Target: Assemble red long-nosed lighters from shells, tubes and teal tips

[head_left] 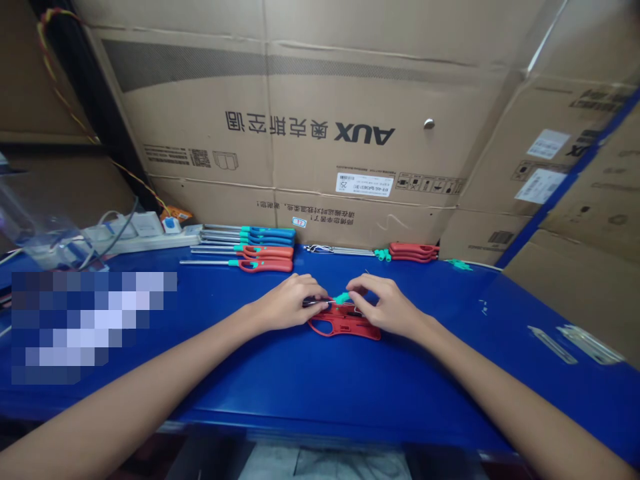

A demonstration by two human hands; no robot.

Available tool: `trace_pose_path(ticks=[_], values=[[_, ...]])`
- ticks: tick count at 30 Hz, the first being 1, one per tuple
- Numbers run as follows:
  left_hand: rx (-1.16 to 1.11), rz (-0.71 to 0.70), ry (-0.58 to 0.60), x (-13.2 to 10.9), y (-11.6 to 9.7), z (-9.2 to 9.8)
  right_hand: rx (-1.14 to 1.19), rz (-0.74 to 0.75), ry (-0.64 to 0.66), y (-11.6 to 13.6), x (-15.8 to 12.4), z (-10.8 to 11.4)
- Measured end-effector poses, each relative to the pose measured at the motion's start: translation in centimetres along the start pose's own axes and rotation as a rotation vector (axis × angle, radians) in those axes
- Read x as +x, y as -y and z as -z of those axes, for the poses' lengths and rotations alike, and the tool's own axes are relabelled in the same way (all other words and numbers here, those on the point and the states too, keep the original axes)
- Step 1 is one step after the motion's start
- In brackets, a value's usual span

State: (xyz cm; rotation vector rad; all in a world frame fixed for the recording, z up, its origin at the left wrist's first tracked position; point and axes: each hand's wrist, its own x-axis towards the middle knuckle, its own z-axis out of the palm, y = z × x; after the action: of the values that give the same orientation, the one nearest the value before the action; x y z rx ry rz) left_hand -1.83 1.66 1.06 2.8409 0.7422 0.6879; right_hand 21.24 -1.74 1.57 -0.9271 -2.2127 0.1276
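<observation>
In front of me, my left hand (290, 303) is closed in a pinch around a thin metal tube (325, 303), mostly hidden by its fingers. My right hand (387, 307) pinches a small green plastic piece (342, 299) at the tube's right end. Just beneath both hands lies a red lighter handle shell (350, 328), its inner side facing up and its trigger loop to the left. Fine parts between the fingers are too small to make out.
Assembled red lighters (267, 265) and blue lighters (270, 235) lie in a row at the back left, near a white power strip (150, 241). Back right are metal tubes (345, 251), green pieces (383, 255) and stacked red shells (414, 251). Metal strips (590, 343) lie far right. Cardboard (300, 87) walls the back.
</observation>
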Motion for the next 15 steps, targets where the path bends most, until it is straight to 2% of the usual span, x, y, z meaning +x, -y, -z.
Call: trace_pose_path(ticks=[5, 15], values=[[0.007, -0.013, -0.073, -0.1, -0.4, 0.4, 0.016, 0.023, 0.025, 0.3, -0.1, -0.2], [-0.005, -0.087, -0.151, -0.1, -1.5, -0.2, 0.043, 0.057, -0.034, 0.8, -0.1, -0.5]])
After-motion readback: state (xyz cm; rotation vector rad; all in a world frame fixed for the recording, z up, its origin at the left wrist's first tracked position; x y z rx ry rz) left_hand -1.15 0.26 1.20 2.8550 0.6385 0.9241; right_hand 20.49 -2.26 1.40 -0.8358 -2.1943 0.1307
